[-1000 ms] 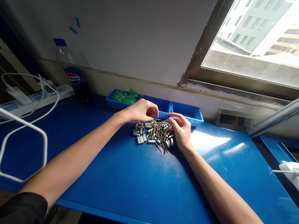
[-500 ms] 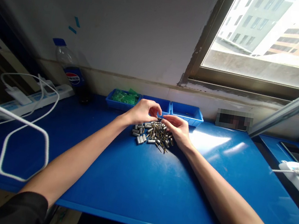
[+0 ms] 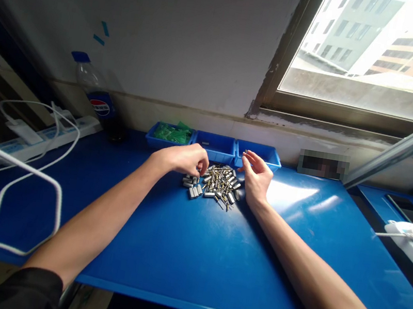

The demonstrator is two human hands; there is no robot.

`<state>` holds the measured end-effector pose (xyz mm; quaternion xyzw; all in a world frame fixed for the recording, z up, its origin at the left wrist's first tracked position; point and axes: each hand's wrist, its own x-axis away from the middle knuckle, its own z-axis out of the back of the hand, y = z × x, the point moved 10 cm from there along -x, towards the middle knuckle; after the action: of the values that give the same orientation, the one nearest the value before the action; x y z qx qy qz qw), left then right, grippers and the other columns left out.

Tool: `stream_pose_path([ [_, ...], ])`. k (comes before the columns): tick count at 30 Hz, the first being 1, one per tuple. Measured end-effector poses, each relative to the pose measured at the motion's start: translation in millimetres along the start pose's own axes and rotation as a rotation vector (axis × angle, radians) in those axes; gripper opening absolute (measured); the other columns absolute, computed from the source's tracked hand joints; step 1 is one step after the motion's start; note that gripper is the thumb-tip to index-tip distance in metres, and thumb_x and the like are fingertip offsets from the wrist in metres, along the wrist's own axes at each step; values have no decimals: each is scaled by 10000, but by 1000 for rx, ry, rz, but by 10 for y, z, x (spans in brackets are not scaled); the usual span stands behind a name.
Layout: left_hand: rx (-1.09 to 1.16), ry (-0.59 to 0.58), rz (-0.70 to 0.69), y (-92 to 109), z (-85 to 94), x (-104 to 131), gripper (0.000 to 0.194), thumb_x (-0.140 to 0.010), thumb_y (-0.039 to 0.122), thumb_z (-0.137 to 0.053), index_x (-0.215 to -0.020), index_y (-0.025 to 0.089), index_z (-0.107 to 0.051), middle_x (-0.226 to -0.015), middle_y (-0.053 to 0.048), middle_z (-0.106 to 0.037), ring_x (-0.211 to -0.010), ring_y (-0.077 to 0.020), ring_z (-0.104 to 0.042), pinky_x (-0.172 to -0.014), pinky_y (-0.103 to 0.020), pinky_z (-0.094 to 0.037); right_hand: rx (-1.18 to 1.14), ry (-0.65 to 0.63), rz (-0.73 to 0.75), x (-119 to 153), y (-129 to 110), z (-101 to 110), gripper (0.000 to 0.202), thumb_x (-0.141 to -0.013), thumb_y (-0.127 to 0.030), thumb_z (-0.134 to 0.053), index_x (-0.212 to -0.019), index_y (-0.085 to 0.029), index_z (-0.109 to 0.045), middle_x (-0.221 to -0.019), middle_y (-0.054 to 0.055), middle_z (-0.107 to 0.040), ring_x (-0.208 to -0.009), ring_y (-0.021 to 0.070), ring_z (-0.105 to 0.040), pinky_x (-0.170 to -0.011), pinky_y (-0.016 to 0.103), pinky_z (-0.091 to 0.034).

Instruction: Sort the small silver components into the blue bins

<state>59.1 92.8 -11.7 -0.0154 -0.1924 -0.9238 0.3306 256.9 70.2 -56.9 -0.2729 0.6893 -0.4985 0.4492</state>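
glossy blue table point(image 3: 182, 255), smooth plastic bins point(image 3: 214, 156), shiny metal pieces point(image 3: 221, 183), clear plastic bottle point(image 3: 100, 98).

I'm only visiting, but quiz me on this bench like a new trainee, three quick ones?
1. Which of the three blue bins in the row holds the green pieces? A) right B) middle C) left
2. True or false: the bottle has a blue cap.
3. Which is nearer the window frame: left hand or right hand?

Key: 1 C; 2 true; 3 right hand.
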Motion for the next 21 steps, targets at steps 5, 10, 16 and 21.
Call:
stream_pose_path([
  [5, -41, -39, 0, -15, -128, -64, 258, -697, 37, -698, -837, 196, -845, -883, -61, -764, -790, -173, -690, -667, -204, -480, 0, -49, -6, 0, -8, -43, 441, -803, -498, -790, -1100, -174, -755, -1057, 125, -797, -596, 156, -663, -619, 347, -576],
  [10, -117, -34, -23, -32, -185, -105, 309, -696, 9, -665, -854, 201, -847, -906, -69, -766, -809, -183, -691, -698, -215, -499, -24, -77, -36, 4, 18, -70, 398, -797, -472, -796, -1061, -178, -757, -956, 91, -796, -559, 133, -615, -570, 304, -514],
  [16, -168, -13, 11, -19, -169, -105, 276, -701, 30, -676, -837, 202, -843, -934, -78, -768, -772, -183, -682, -668, -234, -485, -42, -90, -46, 7, 29, -76, 386, -796, -468, -795, -1053, -183, -757, -943, 82, -791, -546, 127, -594, -562, 297, -484],
  [21, -147, 4, 21, 24, -165, -110, 204, -703, 38, -691, -765, 183, -821, -860, -78, -751, -681, -166, -654, -608, -242, -444, -35, -97, -48, 10, 32, -84, 383, -796, -470, -795, -1048, -185, -760, -932, 80, -790, -544, 129, -587, -550, 298, -473],
])
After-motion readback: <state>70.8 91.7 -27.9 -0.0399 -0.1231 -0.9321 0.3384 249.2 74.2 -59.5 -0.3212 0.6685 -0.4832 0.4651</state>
